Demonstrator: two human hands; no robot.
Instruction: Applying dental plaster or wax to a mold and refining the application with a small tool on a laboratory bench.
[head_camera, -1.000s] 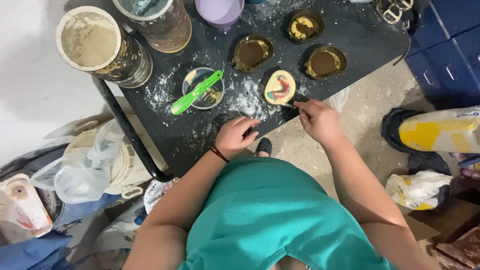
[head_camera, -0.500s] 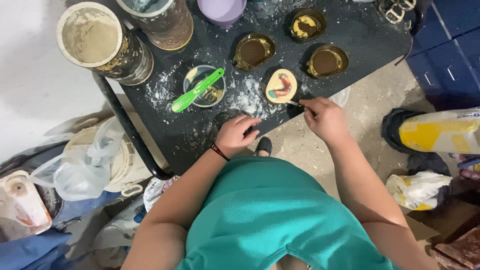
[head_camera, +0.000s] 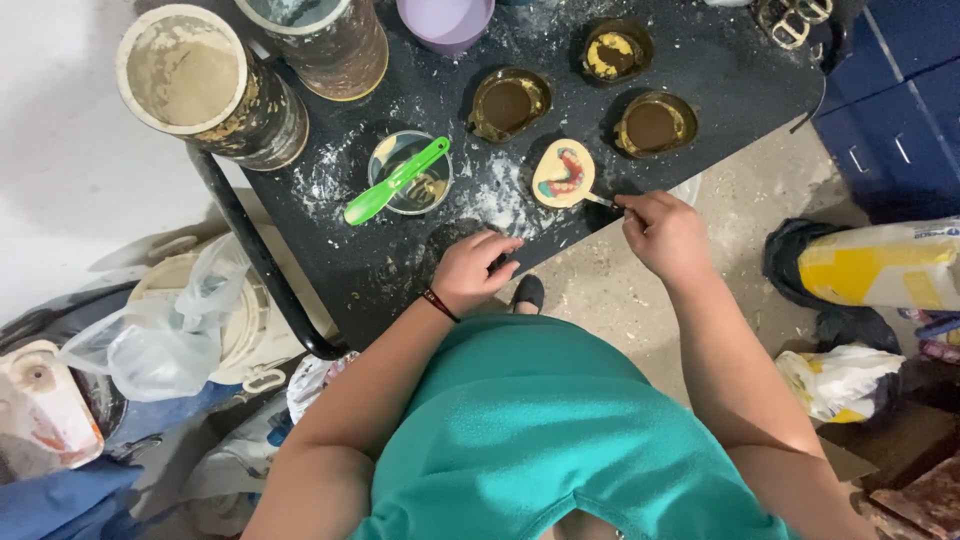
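Note:
My right hand (head_camera: 662, 232) pinches a thin metal tool (head_camera: 601, 201) whose tip touches the edge of a cream plaster cast (head_camera: 563, 174) with a pink and teal denture shape on it. My left hand (head_camera: 472, 270) rests palm down on the black table (head_camera: 390, 270) near its front edge, holding nothing. A clear bowl (head_camera: 411, 173) with a green spatula (head_camera: 396, 181) laid across it stands just beyond the left hand. White powder is scattered between bowl and cast.
Three round brass moulds (head_camera: 509, 104) (head_camera: 652, 124) (head_camera: 612, 52) sit behind the cast. Two stained buckets (head_camera: 205, 85) (head_camera: 320, 35) and a lilac cup (head_camera: 446, 20) stand at the back left. Bags and containers crowd the floor left; a yellow sack (head_camera: 880, 265) lies right.
The view has shifted slightly. My right hand has moved a little along the cast's edge with the tool. The left hand stays on the table.

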